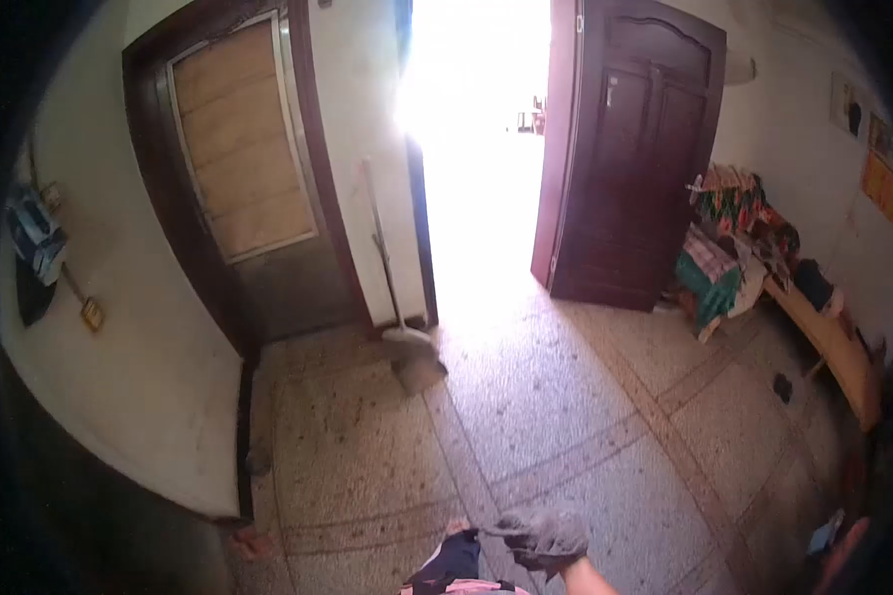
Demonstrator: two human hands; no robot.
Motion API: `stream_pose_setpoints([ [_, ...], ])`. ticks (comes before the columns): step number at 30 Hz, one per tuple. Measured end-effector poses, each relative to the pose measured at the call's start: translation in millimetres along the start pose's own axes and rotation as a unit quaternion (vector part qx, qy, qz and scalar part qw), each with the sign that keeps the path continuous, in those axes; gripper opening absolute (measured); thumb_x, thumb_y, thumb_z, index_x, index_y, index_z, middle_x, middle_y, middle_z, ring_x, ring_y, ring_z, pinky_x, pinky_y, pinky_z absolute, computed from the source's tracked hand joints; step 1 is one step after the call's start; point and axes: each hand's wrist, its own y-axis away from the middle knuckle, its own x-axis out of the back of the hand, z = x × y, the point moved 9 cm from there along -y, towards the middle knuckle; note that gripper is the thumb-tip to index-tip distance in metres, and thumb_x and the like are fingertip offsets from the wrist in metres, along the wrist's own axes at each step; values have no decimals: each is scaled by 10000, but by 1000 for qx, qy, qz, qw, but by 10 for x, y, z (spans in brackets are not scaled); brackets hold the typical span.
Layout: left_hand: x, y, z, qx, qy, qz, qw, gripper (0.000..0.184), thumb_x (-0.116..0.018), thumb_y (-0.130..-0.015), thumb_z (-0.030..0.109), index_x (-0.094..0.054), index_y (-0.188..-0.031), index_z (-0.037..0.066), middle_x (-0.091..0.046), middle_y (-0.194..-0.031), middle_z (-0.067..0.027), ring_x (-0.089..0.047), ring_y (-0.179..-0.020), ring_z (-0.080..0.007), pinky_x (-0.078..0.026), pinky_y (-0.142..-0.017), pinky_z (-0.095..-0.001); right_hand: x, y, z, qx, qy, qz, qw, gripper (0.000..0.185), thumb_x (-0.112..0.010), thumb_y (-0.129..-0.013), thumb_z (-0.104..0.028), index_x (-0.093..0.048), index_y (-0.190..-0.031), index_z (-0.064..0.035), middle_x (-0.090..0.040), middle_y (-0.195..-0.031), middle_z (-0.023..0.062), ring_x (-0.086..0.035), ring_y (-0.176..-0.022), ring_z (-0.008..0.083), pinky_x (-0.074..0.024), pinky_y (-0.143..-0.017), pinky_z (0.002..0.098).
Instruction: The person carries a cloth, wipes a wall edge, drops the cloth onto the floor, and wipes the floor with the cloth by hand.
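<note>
At the bottom centre, my right hand [541,538] wears a grey glove, with a bare forearm below it. Its fingers point left and look pressed together; what they hold, if anything, is too small to make out. Beside the fingertips are my dark trouser leg [448,557] and a pink edge of clothing [466,587]. My left hand is outside the view.
A long-handled dustpan [419,372] leans by the bright open doorway. The dark red door [635,159] stands open. Cloths [709,273] lie on a wooden bench [831,342] at the right. A closed door with a tan panel [240,139] is at the left.
</note>
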Motion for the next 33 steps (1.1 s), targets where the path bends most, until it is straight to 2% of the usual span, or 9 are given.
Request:
stream_pose_setpoints([
  [6,2720,-37,-454,-30,49,25,998,392,-666,-874,339,-645,-1179,93,-659,-1053,-48,-602,-983,-170,-498,-807,-349,116,-1051,991,-11,37,-34,999,369,-663,-691,-514,-677,-920,-226,-659,-739,115,-625,-649,308,-434,-559,486],
  [7,2921,-481,-10,95,-194,48,975,425,-646,-859,293,-631,-1227,80,-682,-1027,-80,-637,-920,-206,-517,-792,-380,147,-1132,1175,-17,36,-39,998,368,-663,-692,-514,-678,-920,-225,-660,-739,115,-626,-651,307,-434,-560,486],
  [8,2992,-561,536,123,-47,107,986,406,-610,-847,209,-642,-1229,73,-707,-976,-97,-669,-846,-216,-540,-756,-381,162,-1231,1364,-23,36,-43,998,368,-663,-693,-513,-679,-920,-224,-661,-740,115,-628,-653,307,-434,-561,486],
  [13,3198,-1921,2145,33,-78,107,991,390,-582,-837,123,-661,-1216,79,-722,-952,-87,-694,-834,-201,-556,-745,-327,212,-1704,2521,-36,57,-68,995,367,-662,-696,-510,-685,-919,-220,-665,-743,116,-633,-663,307,-435,-565,486],
  [17,3004,-2746,2267,32,-134,104,985,351,-647,-868,146,-664,-1205,49,-724,-956,-88,-694,-837,-178,-553,-760,-333,272,-2265,3435,-34,57,-105,992,366,-661,-699,-508,-690,-919,-216,-668,-745,116,-638,-671,306,-436,-569,486],
  [21,2420,-3092,2110,64,-283,-92,953,424,-671,-844,382,-717,-1158,101,-726,-1122,-115,-699,-988,-240,-539,-903,-363,365,-3119,4085,-38,42,-131,990,366,-660,-702,-506,-694,-918,-213,-671,-747,117,-642,-679,306,-437,-573,486],
  [23,2413,-3194,2495,64,-271,-50,959,460,-690,-842,413,-708,-1170,91,-728,-1111,-120,-699,-981,-239,-542,-894,-360,548,-3920,4283,-36,40,-157,986,365,-660,-704,-505,-697,-918,-211,-672,-748,117,-644,-683,306,-437,-575,486],
  [30,2804,-3987,3897,136,-10,103,985,460,-706,-881,399,-680,-1177,48,-727,-1070,-145,-699,-918,-186,-558,-808,-330,652,-6147,4938,-25,56,-252,966,365,-659,-709,-501,-705,-918,-205,-678,-752,118,-652,-697,305,-438,-581,485],
  [33,2939,-4591,4705,110,40,42,992,477,-705,-872,409,-677,-1201,65,-719,-1110,-145,-700,-954,-220,-551,-846,-347,571,-6842,5177,-44,57,-273,959,364,-658,-711,-499,-708,-917,-202,-680,-753,118,-655,-703,305,-439,-584,485],
])
